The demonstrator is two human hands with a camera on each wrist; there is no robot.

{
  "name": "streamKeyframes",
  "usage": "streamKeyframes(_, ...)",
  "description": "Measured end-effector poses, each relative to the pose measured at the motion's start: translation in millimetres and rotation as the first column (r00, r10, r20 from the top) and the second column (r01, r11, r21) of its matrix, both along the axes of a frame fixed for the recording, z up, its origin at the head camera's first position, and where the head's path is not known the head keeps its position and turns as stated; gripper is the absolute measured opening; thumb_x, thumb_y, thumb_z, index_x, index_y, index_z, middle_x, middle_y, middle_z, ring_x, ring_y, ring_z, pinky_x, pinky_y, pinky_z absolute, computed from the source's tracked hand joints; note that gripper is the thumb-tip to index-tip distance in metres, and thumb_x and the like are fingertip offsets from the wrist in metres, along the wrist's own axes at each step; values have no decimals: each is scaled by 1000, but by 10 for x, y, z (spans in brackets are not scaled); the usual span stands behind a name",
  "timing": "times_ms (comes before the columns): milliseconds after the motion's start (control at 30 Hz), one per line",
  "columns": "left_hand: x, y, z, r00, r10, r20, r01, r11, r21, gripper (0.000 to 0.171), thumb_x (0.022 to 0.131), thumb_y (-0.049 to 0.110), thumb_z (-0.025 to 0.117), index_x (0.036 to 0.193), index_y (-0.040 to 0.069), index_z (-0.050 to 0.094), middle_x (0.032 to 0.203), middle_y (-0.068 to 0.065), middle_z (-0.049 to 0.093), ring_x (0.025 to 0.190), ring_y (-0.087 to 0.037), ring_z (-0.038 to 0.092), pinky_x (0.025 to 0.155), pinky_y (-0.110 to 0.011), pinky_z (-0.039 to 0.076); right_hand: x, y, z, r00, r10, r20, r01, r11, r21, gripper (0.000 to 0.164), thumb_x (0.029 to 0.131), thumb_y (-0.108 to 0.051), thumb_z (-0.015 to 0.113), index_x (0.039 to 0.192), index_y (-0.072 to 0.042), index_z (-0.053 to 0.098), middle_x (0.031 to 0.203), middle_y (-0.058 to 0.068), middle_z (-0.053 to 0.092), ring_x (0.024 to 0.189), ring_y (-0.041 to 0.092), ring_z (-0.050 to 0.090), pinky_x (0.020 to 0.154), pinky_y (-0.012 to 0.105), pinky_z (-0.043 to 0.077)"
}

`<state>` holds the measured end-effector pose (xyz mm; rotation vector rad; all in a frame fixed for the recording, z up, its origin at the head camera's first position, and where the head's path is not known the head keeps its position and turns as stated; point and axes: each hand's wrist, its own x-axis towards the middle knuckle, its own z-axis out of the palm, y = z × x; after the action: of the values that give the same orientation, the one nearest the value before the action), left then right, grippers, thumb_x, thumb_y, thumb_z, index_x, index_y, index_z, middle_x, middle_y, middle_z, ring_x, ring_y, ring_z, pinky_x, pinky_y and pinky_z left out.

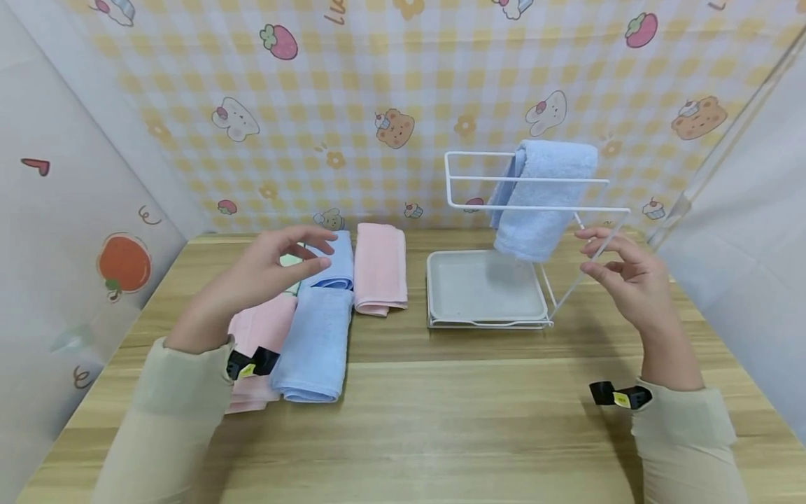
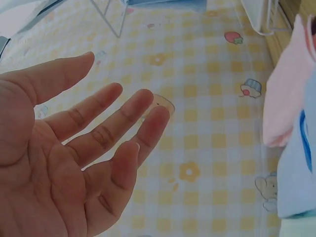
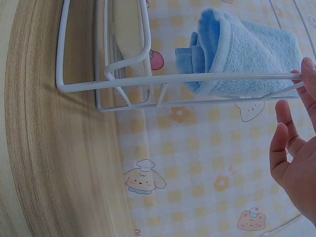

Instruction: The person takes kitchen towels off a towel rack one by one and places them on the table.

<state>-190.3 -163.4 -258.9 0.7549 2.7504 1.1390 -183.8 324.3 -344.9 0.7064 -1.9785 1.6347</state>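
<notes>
A white wire rack stands on the table, with a light blue towel hanging folded over its upper bars. My right hand is beside the rack's right side wire, thumb and fingers parted; whether it touches the wire I cannot tell. In the right wrist view, that hand appears at the edge by the bar. My left hand is raised over folded towels, fingers loosely bent and holding nothing. Below and around it lie a blue towel, another blue towel, and a pink towel.
A pale grey tray sits in the base of the rack. Another pink towel lies under the left forearm, and a green towel shows partly behind the left hand. A patterned cloth wall closes the table's back.
</notes>
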Motion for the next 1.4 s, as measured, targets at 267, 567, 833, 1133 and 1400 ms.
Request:
streamKeyframes(267,-130,286,67,1000,-1,9,1,998,65,42,99,18,61,140,10,54,123,-13,67,111,-28,64,90,-41,51,-6,-6,-9,1000,0,0,0,1000,10,18,83,25,59,95,13,63,123,4,68,111,14,62,63,15,47)
streamKeyframes(567,-313,687,197,999,38,8,-39,975,220,47,99,24,62,144,16,49,126,-8,65,121,-22,59,95,-44,51,5,-14,-13,1000,20,-2,-20,1000,-2,17,83,26,59,95,14,63,123,5,68,110,13,63,63,15,48)
streamKeyframes(833,-448,1004,338,998,17,-60,6,930,368,44,98,21,63,140,14,53,123,-8,66,118,-19,60,93,-38,52,8,-12,14,1000,12,-13,-12,1000,-6,16,84,24,59,95,14,63,122,5,69,109,13,63,64,14,48)
streamKeyframes(1133,-528,1379,552,999,-15,-37,30,902,430,43,96,18,66,137,12,55,116,-8,69,107,-16,63,87,-29,52,-5,-4,7,1000,-1,-6,1,1000,7,20,82,27,58,95,14,64,122,4,69,108,14,63,65,14,48)
streamKeyframes(1400,-579,1698,770,998,-60,33,48,955,293,48,96,25,66,141,17,51,121,-4,63,108,-16,64,90,-24,53,-12,-6,0,1000,0,-1,0,1000,17,18,83,26,58,95,13,63,123,4,68,110,12,62,62,14,48)
